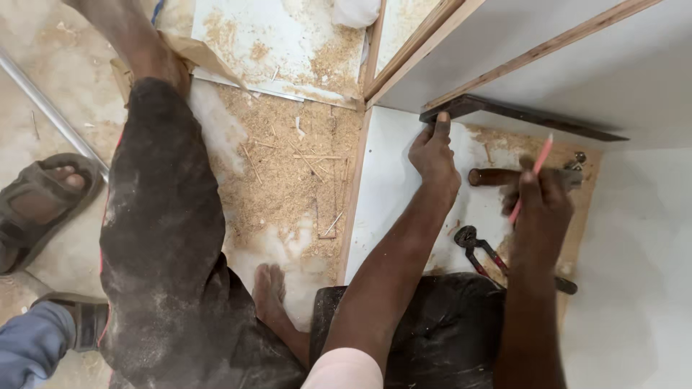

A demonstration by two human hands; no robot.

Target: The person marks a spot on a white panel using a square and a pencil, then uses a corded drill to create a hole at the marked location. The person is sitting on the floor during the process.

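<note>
My left hand (435,157) presses its fingers on the near end of a dark metal square ruler (519,114) that lies against the white cabinet panel. A red pencil (532,175) sticks up out of my right hand (539,204), which is closed around it. Under that hand a hammer with a brown wooden handle (491,176) rests on the white board (393,187). Red-handled pincers (477,243) lie nearer to me, beside my right forearm.
Sawdust and wood splinters (288,166) cover the floor left of the board. My leg in dusty dark trousers (162,216) stretches out, bare foot (269,288) near the board edge. Another person's sandalled foot (40,198) is at far left, beside a metal pipe (43,104).
</note>
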